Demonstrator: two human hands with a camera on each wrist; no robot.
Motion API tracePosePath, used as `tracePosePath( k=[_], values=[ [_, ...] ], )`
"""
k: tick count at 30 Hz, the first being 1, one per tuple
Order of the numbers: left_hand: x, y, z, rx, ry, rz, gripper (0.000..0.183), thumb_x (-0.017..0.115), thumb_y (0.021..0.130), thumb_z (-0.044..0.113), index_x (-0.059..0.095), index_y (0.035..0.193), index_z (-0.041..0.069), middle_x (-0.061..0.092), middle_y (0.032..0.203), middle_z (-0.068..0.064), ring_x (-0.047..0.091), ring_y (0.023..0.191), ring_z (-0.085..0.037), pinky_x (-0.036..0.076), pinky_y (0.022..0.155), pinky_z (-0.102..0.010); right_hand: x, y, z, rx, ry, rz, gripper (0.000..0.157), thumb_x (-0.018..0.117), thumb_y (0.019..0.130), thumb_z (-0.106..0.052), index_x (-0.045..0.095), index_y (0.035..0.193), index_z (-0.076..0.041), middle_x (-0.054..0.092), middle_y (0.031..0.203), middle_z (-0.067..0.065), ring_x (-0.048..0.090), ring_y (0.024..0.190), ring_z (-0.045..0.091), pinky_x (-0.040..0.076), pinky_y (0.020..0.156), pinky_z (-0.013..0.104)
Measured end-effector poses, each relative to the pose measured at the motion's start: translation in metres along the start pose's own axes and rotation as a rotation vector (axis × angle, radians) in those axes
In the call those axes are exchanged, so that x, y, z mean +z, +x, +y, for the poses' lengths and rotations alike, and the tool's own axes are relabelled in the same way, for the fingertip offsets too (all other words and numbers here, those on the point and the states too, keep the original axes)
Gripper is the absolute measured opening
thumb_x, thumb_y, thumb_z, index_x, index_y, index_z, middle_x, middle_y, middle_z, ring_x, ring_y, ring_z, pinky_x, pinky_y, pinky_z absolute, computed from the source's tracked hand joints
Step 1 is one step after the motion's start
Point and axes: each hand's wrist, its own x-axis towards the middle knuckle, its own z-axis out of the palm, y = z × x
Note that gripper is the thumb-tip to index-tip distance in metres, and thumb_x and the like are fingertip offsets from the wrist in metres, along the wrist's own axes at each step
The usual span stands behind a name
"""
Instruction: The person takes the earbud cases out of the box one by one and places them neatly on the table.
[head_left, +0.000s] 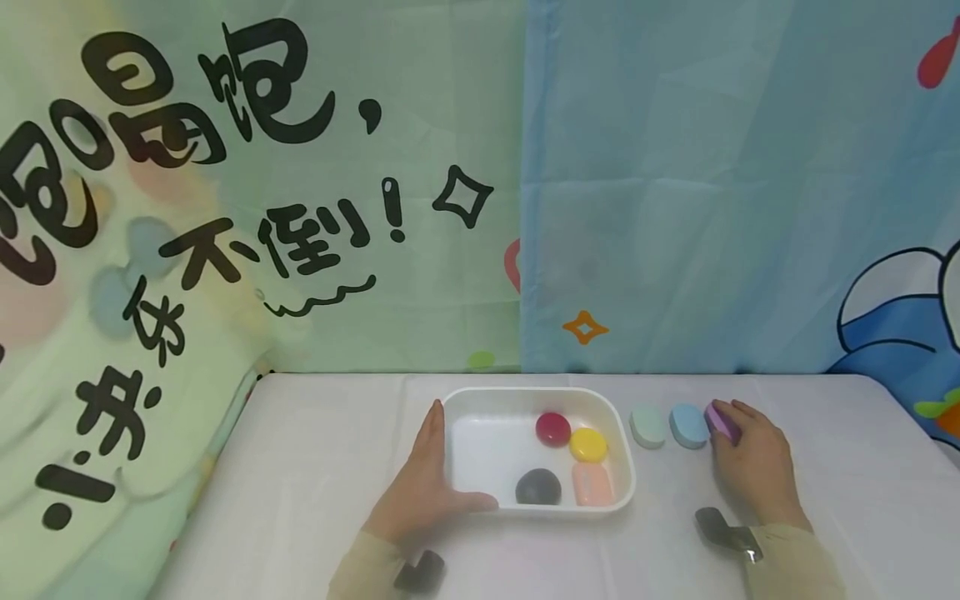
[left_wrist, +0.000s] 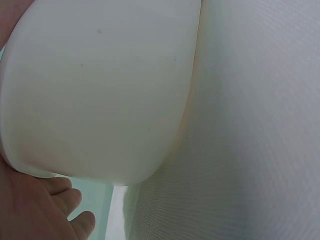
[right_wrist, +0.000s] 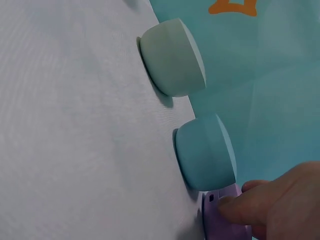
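Note:
My left hand (head_left: 423,483) rests at the near left corner of a white tray (head_left: 480,408), its straight fingers along the left side and its thumb at the front rim. The left wrist view shows the tray's outer wall (left_wrist: 100,100) close up. At the right, my right hand (head_left: 757,458) pinches a small purple rounded piece (head_left: 722,423) between thumb and fingers. A small dark square mark shows on this piece (right_wrist: 217,215) in the right wrist view. Beside it stand a light blue rounded block (head_left: 688,426) and a pale mint one (head_left: 647,427).
Inside the tray lie a dark red round piece (head_left: 552,429), a yellow one (head_left: 588,445), a grey one (head_left: 538,487) and a pale pink squarish one (head_left: 592,484). A white cloth (head_left: 300,467) covers the table. Printed fabric (head_left: 675,167) hangs behind its far edge.

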Motion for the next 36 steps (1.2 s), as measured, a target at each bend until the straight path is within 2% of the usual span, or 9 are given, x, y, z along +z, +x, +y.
tracePosePath(
  k=[12, 17, 25, 36],
  values=[
    [-0.001, -0.001, 0.000, 0.003, -0.008, -0.002, 0.140, 0.088, 0.066, 0.057, -0.004, 0.162, 0.010, -0.001, 0.169, -0.006, 0.002, 0.154, -0.020, 0.021, 0.121, -0.047, -0.002, 0.001, -0.002, 0.001, 0.016, 0.043, 0.052, 0.052, 0.100, -0.009, 0.041, 0.147, 0.008, 0.030, 0.148, 0.041, 0.026, 0.135, 0.062, 0.020, 0.110, 0.071],
    [-0.002, -0.001, 0.002, 0.002, -0.010, -0.006, 0.140, 0.087, 0.067, 0.056, -0.004, 0.162, 0.011, -0.002, 0.169, -0.005, 0.001, 0.154, -0.019, 0.020, 0.121, -0.047, -0.006, 0.000, -0.008, -0.060, 0.029, 0.096, 0.048, 0.055, 0.097, -0.007, 0.046, 0.142, 0.009, 0.035, 0.144, 0.043, 0.031, 0.131, 0.063, 0.023, 0.109, 0.072],
    [-0.001, 0.000, 0.000, 0.009, -0.009, -0.006, 0.140, 0.088, 0.067, 0.056, -0.004, 0.162, 0.009, -0.002, 0.169, -0.006, 0.000, 0.154, -0.020, 0.020, 0.121, -0.047, -0.014, -0.004, -0.029, -0.060, 0.042, 0.083, 0.048, 0.053, 0.099, -0.007, 0.045, 0.144, 0.008, 0.031, 0.148, 0.041, 0.026, 0.135, 0.062, 0.020, 0.109, 0.073],
    [-0.001, -0.001, 0.001, 0.016, -0.017, -0.009, 0.140, 0.089, 0.067, 0.053, -0.004, 0.161, 0.007, -0.001, 0.169, -0.009, 0.001, 0.154, -0.021, 0.019, 0.121, -0.047, -0.020, -0.013, -0.055, -0.172, 0.073, 0.122, 0.046, 0.059, 0.096, -0.007, 0.051, 0.140, 0.008, 0.037, 0.144, 0.041, 0.032, 0.129, 0.065, 0.024, 0.106, 0.074]
  ],
)
